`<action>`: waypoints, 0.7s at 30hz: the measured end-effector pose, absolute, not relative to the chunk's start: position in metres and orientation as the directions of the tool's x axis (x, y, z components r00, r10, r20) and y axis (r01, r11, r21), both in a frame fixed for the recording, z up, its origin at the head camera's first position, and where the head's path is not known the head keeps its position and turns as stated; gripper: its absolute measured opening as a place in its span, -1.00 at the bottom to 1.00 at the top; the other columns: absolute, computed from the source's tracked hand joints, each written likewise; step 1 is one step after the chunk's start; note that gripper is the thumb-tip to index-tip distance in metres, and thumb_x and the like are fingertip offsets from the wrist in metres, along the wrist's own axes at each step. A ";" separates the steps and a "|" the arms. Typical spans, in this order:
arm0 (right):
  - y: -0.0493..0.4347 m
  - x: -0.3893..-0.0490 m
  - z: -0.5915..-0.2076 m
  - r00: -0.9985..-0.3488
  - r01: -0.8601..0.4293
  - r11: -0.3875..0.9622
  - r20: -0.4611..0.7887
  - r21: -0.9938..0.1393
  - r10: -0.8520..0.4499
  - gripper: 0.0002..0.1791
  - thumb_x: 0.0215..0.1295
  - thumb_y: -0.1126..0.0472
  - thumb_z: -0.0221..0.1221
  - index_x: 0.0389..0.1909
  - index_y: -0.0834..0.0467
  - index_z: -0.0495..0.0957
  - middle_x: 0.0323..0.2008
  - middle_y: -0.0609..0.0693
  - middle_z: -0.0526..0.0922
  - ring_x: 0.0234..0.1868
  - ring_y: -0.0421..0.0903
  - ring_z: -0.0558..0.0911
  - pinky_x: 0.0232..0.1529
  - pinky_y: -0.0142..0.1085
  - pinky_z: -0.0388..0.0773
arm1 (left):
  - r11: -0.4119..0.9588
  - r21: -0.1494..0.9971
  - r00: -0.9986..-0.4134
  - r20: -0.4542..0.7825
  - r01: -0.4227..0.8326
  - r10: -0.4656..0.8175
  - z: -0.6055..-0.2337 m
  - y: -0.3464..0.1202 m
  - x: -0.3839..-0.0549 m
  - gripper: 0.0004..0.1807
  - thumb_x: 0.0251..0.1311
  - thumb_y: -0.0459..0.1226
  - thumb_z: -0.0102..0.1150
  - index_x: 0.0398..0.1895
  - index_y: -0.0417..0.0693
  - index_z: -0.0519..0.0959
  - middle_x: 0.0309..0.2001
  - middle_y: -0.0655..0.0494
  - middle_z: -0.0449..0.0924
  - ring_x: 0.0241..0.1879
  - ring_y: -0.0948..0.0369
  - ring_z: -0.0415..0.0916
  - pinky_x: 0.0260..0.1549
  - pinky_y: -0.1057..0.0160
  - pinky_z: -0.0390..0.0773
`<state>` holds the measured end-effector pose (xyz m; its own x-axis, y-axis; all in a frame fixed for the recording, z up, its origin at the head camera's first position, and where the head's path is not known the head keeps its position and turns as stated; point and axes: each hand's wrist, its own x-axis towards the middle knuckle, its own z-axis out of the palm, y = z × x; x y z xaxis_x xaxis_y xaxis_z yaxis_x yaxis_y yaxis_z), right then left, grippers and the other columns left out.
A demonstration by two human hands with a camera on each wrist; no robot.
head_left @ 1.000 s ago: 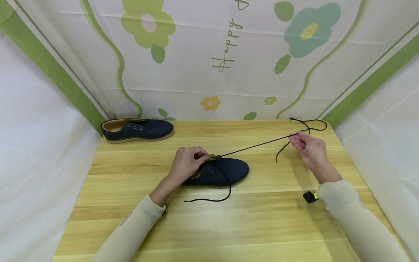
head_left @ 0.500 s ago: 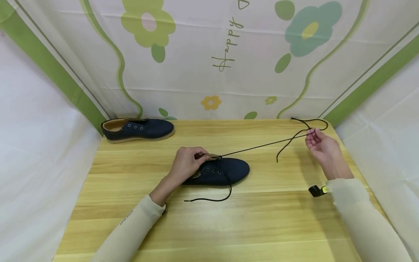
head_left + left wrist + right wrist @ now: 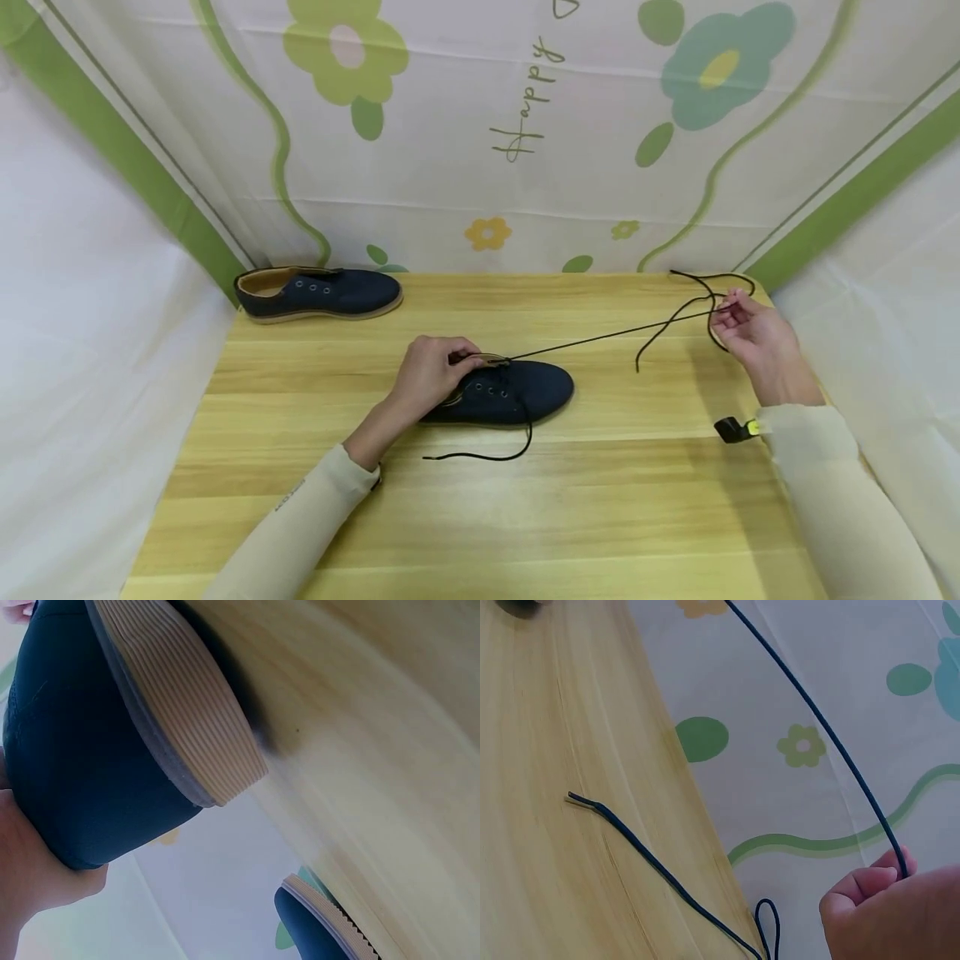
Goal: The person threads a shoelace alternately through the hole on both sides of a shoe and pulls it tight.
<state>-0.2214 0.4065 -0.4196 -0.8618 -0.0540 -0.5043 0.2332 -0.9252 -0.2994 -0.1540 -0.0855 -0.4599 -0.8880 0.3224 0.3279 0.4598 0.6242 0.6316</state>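
A navy shoe (image 3: 543,390) lies on the table with its toe to the right. My left hand (image 3: 427,371) pinches the upper edge of its opening, near the tongue. In the left wrist view the shoe's heel (image 3: 90,742) and ribbed tan sole fill the upper left. Off to the right, my right hand (image 3: 765,337) pinches a thin black shoelace (image 3: 600,337), drawn straight from the shoe's far-side eyelet area. The lace's other end curls over the near side onto the table. The right wrist view has the lace running up from the right hand's (image 3: 900,915) fingertips.
A second navy shoe (image 3: 360,292), without a lace, stands at the table's back left. Another black shoelace (image 3: 652,346) lies looped at the back right, partly behind the right hand. A printed flower cloth (image 3: 435,167) rises along the table's (image 3: 480,525) far edge.
My right hand has moved rightward and slightly back, pulling a longer stretch of shoelace out from the shoe. The left hand and the shoe have stayed in place.
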 end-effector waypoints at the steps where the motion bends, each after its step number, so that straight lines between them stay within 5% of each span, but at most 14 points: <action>1: 0.407 -0.222 -0.419 -0.860 0.234 -0.923 -0.508 -0.305 -0.050 -0.81 0.65 0.26 0.01 -0.17 0.28 0.50 -0.33 0.13 0.61 -0.38 0.02 0.52 -0.27 -0.22 0.44 | 0.625 0.631 -0.889 0.327 0.459 0.321 -0.459 -0.086 -0.154 -0.96 0.26 -0.27 0.51 -0.25 0.01 0.85 -0.31 0.18 0.84 -0.43 0.30 0.70 -0.37 0.23 0.67; 10: 0.408 -0.221 -0.429 -0.866 0.312 -0.870 -0.491 -0.381 -0.096 -0.81 0.64 0.31 0.00 -0.08 0.32 0.56 -0.24 0.12 0.61 -0.28 -0.03 0.56 -0.23 -0.26 0.50 | 0.627 0.627 -0.886 0.336 0.463 0.319 -0.459 -0.084 -0.153 -0.96 0.25 -0.29 0.51 -0.26 -0.02 0.85 -0.32 0.16 0.84 -0.44 0.29 0.70 -0.38 0.22 0.66; 21: 0.398 -0.213 -0.430 -0.936 0.347 -0.727 -0.272 -0.592 -0.225 -0.63 0.66 0.47 -0.16 0.00 0.45 0.66 -0.20 0.22 0.69 -0.20 0.00 0.66 -0.13 -0.24 0.63 | 0.609 0.649 -0.890 0.314 0.456 0.331 -0.457 -0.086 -0.152 -0.95 0.26 -0.31 0.51 -0.25 0.03 0.85 -0.29 0.19 0.84 -0.39 0.30 0.72 -0.33 0.23 0.68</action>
<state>-0.2132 0.3975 -0.4302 -0.9356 -0.2253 -0.2719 0.3472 -0.7270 -0.5924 -0.1519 -0.0862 -0.4566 -0.8897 0.3312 0.3141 0.4559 0.6087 0.6494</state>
